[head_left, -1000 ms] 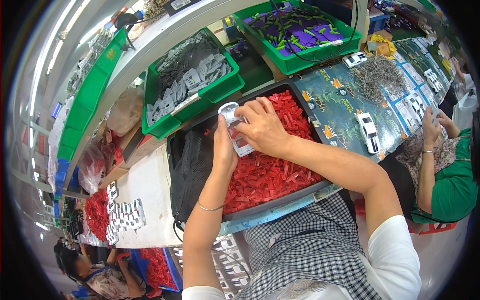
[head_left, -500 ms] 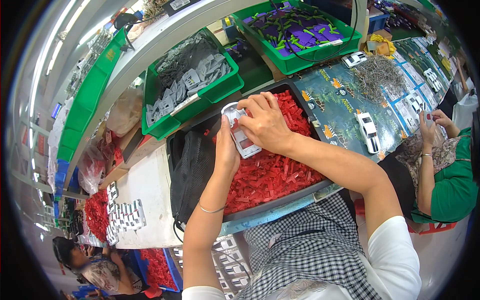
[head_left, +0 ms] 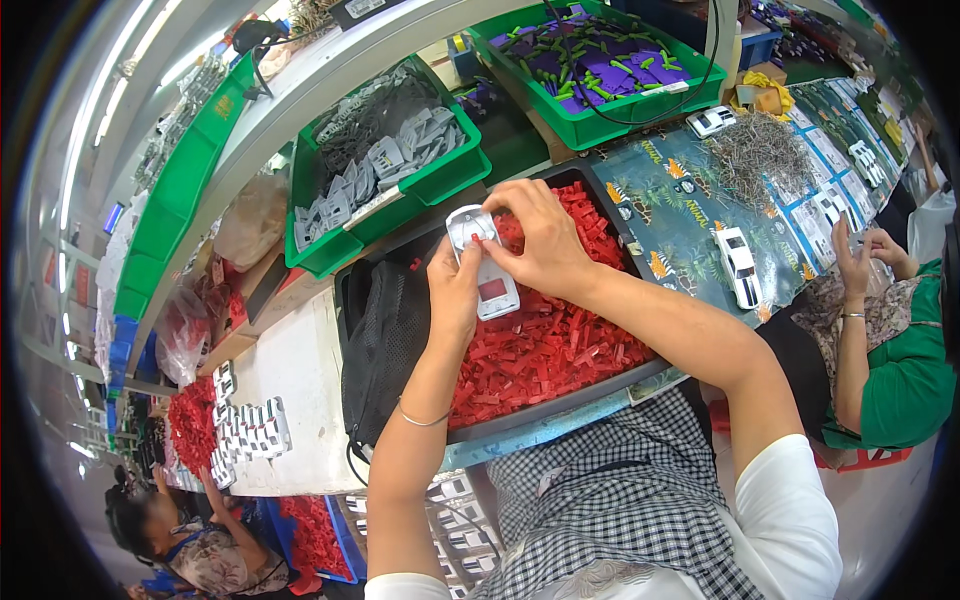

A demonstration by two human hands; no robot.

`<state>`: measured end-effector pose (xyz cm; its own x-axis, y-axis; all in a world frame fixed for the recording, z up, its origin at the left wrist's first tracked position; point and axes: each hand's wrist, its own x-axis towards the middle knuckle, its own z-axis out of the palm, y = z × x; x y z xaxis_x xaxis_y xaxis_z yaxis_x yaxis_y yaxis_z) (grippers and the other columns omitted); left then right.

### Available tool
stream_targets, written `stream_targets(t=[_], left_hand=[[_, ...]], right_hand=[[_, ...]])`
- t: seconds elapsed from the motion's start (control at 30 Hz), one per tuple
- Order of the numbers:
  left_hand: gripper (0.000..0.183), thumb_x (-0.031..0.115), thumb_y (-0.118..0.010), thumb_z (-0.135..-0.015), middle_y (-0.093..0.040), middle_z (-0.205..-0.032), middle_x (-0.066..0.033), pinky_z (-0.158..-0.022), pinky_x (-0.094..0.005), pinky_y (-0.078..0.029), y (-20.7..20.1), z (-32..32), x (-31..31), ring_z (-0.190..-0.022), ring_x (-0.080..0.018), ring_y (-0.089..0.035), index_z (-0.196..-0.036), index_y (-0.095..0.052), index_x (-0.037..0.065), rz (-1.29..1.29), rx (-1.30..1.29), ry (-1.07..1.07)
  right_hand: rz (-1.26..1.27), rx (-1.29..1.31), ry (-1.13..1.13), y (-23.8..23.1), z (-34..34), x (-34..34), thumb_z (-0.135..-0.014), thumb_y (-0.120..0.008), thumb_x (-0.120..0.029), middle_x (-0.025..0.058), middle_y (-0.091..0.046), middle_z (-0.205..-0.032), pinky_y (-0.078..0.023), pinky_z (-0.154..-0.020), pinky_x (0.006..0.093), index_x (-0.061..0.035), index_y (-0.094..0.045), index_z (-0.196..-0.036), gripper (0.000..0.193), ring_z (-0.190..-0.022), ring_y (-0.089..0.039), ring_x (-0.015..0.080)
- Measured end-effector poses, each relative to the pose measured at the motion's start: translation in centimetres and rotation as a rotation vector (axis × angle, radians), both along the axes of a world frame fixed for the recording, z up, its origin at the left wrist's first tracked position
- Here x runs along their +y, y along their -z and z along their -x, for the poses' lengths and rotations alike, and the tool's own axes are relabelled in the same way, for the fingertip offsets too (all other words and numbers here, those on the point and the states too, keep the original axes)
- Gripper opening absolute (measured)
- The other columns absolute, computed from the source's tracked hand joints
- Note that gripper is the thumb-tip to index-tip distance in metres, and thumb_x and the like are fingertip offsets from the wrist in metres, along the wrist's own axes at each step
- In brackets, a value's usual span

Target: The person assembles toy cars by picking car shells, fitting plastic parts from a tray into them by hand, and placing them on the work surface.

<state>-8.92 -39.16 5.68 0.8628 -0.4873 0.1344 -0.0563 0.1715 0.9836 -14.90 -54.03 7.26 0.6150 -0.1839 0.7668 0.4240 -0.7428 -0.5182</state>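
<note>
Above a black tray (head_left: 612,386) of loose red plastic pieces (head_left: 545,345), I hold a white toy car body (head_left: 492,276) with its hollow inside showing. My left hand (head_left: 452,288) is wrapped round its left side, thumb over the inside. My right hand (head_left: 545,235) grips its upper right edge, with forefinger at the top end and thumb pressing inside. A small red spot shows by the thumbs; whether it is a loose piece I cannot tell. Red also shows in the body's lower window. A black mesh bag (head_left: 385,345) lies over the tray's left side.
Green bins of grey parts (head_left: 470,165) and purple and green parts (head_left: 580,130) stand behind. White car bodies (head_left: 255,430) sit in rows at left. A white toy car (head_left: 738,266) lies right, near a heap of thin metal pins (head_left: 765,155). Co-workers sit at right and lower left.
My right hand has drawn back slightly to the right and opened its curl, uncovering more of the car body. The body is now more upright. The lower-left co-worker has raised their arms.
</note>
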Motion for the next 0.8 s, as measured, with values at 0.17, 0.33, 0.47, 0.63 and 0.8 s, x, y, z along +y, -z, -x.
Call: stream_targets(t=[0.17,0.33,0.47,0.63,0.8], left_hand=[[0.019,0.009,-0.055,-0.098,-0.067,-0.097,-0.0047,-0.071,-0.0255,-0.05,-0.5,1.1,-0.8,-0.081,-0.0089,-0.061,-0.114,-0.06,-0.002,-0.082,-0.197,-0.016],[0.017,0.01,-0.057,-0.096,-0.067,-0.086,-0.0057,-0.067,-0.027,-0.05,0.5,0.4,-0.4,-0.075,-0.0093,-0.062,-0.107,-0.061,-0.002,-0.146,-0.25,-0.062],[0.016,0.011,-0.058,-0.094,-0.066,-0.076,-0.0098,-0.062,-0.0301,-0.049,-0.3,0.9,-0.6,-0.068,-0.0115,-0.061,-0.103,-0.06,-0.003,-0.32,-0.409,-0.117],[0.015,0.01,-0.057,-0.093,-0.064,-0.072,-0.0103,-0.059,-0.0315,-0.049,-0.9,1.3,-0.8,-0.063,-0.013,-0.061,-0.102,-0.059,-0.002,-0.355,-0.483,-0.14],[0.015,0.009,-0.057,-0.093,-0.064,-0.071,-0.0101,-0.058,-0.0315,-0.048,-1.0,1.3,-0.9,-0.062,-0.0126,-0.06,-0.102,-0.058,-0.002,-0.347,-0.456,-0.121]], right_hand=[[-0.219,0.125,-0.046,1.0,-0.4,-0.2,-0.077,-0.073,-0.01,0.0112,-0.062,-0.105,-0.051,-0.082,0.0357,-0.0022,-0.059,-0.117,0.043,-0.093,-0.062,0.0244],[-0.368,0.272,-0.193,1.1,-0.7,-0.2,-0.079,-0.074,-0.01,0.0088,-0.067,-0.092,-0.052,-0.065,0.0285,0.0016,-0.061,-0.115,0.04,-0.071,-0.062,0.0128],[-0.452,0.343,-0.244,1.5,-0.7,-0.7,-0.08,-0.074,-0.009,0.0072,-0.066,-0.089,-0.052,-0.066,0.0282,0.0027,-0.06,-0.113,0.038,-0.072,-0.061,0.0112],[-0.523,0.377,-0.303,1.7,-1.0,-1.1,-0.076,-0.075,-0.015,0.0149,-0.068,-0.092,-0.053,-0.076,0.0356,0.0023,-0.06,-0.107,0.039,-0.084,-0.067,0.023],[-0.478,0.398,-0.283,1.6,-1.0,-1.3,-0.079,-0.074,-0.012,0.0105,-0.066,-0.092,-0.051,-0.072,0.0312,0.0024,-0.058,-0.109,0.036,-0.08,-0.063,0.0165]])
